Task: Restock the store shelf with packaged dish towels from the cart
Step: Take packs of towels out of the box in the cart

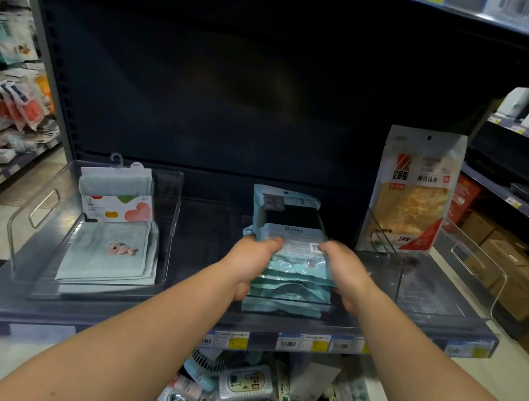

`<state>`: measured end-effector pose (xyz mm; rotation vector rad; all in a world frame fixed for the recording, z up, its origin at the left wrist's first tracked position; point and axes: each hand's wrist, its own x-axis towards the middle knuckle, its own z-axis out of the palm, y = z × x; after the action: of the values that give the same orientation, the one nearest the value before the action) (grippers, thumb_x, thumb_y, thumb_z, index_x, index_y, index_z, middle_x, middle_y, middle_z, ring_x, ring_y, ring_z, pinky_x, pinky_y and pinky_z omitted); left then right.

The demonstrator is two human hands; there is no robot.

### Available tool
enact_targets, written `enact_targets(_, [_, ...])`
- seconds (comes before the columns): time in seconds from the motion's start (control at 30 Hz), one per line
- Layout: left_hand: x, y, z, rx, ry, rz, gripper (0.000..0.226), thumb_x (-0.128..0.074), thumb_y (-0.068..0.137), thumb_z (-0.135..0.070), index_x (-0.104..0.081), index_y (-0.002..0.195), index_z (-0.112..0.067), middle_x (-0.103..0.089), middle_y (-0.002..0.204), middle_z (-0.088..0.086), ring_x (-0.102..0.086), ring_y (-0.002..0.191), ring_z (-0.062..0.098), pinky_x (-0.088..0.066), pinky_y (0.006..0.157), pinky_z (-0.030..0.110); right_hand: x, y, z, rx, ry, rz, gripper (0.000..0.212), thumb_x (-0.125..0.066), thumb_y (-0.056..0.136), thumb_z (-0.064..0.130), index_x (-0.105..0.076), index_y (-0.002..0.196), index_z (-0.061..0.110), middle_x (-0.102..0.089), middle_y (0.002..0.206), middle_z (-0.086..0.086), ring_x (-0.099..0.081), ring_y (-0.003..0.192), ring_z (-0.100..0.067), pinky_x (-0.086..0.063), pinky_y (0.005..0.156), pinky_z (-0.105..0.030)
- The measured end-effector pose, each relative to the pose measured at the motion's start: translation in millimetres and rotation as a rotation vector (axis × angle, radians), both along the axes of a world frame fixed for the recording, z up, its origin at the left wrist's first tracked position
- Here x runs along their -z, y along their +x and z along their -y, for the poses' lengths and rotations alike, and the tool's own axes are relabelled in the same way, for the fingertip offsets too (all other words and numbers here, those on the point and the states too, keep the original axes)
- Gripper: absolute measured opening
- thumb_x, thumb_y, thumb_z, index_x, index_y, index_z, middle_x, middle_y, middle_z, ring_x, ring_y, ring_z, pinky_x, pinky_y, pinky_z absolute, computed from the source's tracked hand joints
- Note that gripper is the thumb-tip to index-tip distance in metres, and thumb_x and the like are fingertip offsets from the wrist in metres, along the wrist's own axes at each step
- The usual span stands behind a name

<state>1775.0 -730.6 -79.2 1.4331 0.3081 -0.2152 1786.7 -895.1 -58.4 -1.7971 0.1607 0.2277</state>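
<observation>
I see both hands clamped on one stack of teal towel packs (289, 273) in the middle clear tray (288, 303) of the shelf (132, 328). Left hand (251, 260) grips the stack's left edge, thumb on top, fingers tucked underneath. Right hand (346, 268) grasps the right edge likewise. Behind, one teal pack (285, 210) leans upright. Farther right stands an orange towel pack (413, 192).

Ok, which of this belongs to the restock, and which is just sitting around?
Job:
- teal packs, gripped by left hand and right hand
- clear bin they lie in
- shelf

Bystanders:
- yellow towel pack, upright at right
- folded cloths in left tray
- lower-shelf goods
</observation>
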Motion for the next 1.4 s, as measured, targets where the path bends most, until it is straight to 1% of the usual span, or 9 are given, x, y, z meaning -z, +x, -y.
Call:
enact_targets(0.17, [-2.9,-2.2,-2.0,-0.003,-0.008,0.019,0.057,-0.064,0.094,-0.039,-0.048,0.138,-0.007,-0.060,0.128,0.003,-0.055,0.123,0.027,-0.038,0.111,0.042,-4.7,-1.6,0.3,-0.013,-0.042,0.002,0.020,-0.043,0.100,0.023,-0.061,0.100,0.015,-0.066,0.094,-0.005,-0.061,0.079,-0.016,-0.043,0.063,-0.029])
enact_targets(0.33, [-12.1,-6.0,-9.0,-0.031,0.038,0.072,0.067,-0.061,0.095,-0.043,-0.037,0.146,-0.006,-0.054,0.137,0.006,-0.050,0.111,0.018,-0.038,0.094,0.032,-19.7,6.5,-8.6,0.097,-0.145,0.156,0.055,-0.052,0.098,0.042,-0.041,0.148,0.021,-0.047,0.146,-0.003,-0.046,0.132,-0.025,-0.036,0.103,-0.032])
enact_targets(0.57, [-38.4,-30.4,-67.3,-0.274,0.304,0.240,0.070,-0.062,0.087,-0.052,-0.047,0.144,-0.014,-0.057,0.140,0.003,-0.055,0.124,0.021,-0.043,0.092,0.030,-45.2,13.6,-102.6,-0.036,-0.094,0.406,0.046,-0.058,0.096,0.038,-0.052,0.138,0.021,-0.056,0.137,-0.002,-0.053,0.127,-0.021,-0.042,0.108,-0.037])
enact_targets(0.73, [-38.9,-55.1,-129.9,-0.393,0.390,0.245,0.058,-0.066,0.078,-0.051,-0.057,0.123,-0.016,-0.069,0.117,0.012,-0.063,0.112,0.036,-0.051,0.095,0.051,-35.1,-8.1,-193.2,-0.256,-0.097,0.403,0.045,-0.056,0.097,0.037,-0.051,0.139,0.021,-0.054,0.139,-0.004,-0.052,0.126,-0.020,-0.040,0.107,-0.035])
enact_targets(0.9, [-49.2,-82.6,-181.8,-0.374,0.377,0.250,0.031,-0.066,0.092,-0.026,-0.054,0.118,-0.018,-0.070,0.106,0.002,-0.068,0.090,0.017,-0.054,0.075,0.031,-33.2,-22.4,-250.2,-0.329,-0.195,0.406,0.045,-0.052,0.099,0.038,-0.047,0.141,0.023,-0.050,0.143,-0.005,-0.051,0.126,-0.022,-0.038,0.097,-0.025])
enact_targets(1.0, [-51.0,-96.0,-220.5,-0.431,0.436,0.244,0.028,-0.062,0.095,-0.024,-0.057,0.121,-0.015,-0.069,0.099,-0.001,-0.068,0.088,0.018,-0.056,0.075,0.035,-41.2,-24.7,-283.3,-0.322,-0.241,0.439,0.042,-0.050,0.100,0.037,-0.046,0.140,0.022,-0.050,0.139,-0.003,-0.053,0.115,-0.020,-0.042,0.085,-0.014])
enact_targets(1.1, [-51.4,-110.3,-271.3,-0.535,0.529,0.266,0.025,-0.063,0.094,-0.023,-0.063,0.116,-0.011,-0.070,0.096,0.002,-0.065,0.082,0.016,-0.053,0.079,0.033,-48.4,-35.2,-329.1,-0.318,-0.240,0.456,0.042,-0.050,0.096,0.043,-0.046,0.136,0.028,-0.048,0.139,-0.002,-0.051,0.124,-0.027,-0.048,0.100,-0.042])
enact_targets(1.2, [-54.8,-135.2,-329.4,-0.547,0.711,0.229,0.022,-0.063,0.093,-0.028,-0.062,0.113,-0.018,-0.067,0.099,-0.001,-0.064,0.094,0.018,-0.048,0.085,0.029,-50.2,-56.8,-388.9,-0.384,-0.318,0.493,0.045,-0.050,0.096,0.043,-0.047,0.137,0.026,-0.047,0.140,-0.005,-0.045,0.129,-0.027,-0.041,0.106,-0.043])
enact_targets(1.4, [-41.7,-197.8,-458.5,-0.436,1.193,0.000,0.056,-0.056,0.093,-0.046,-0.050,0.141,-0.019,-0.056,0.140,0.004,-0.052,0.128,0.027,-0.044,0.105,0.040,-40.3,-119.0,-523.3,-0.648,-0.580,0.576,0.054,-0.053,0.093,0.042,-0.045,0.144,0.027,-0.044,0.149,-0.004,-0.036,0.138,-0.027,-0.031,0.112,-0.038])
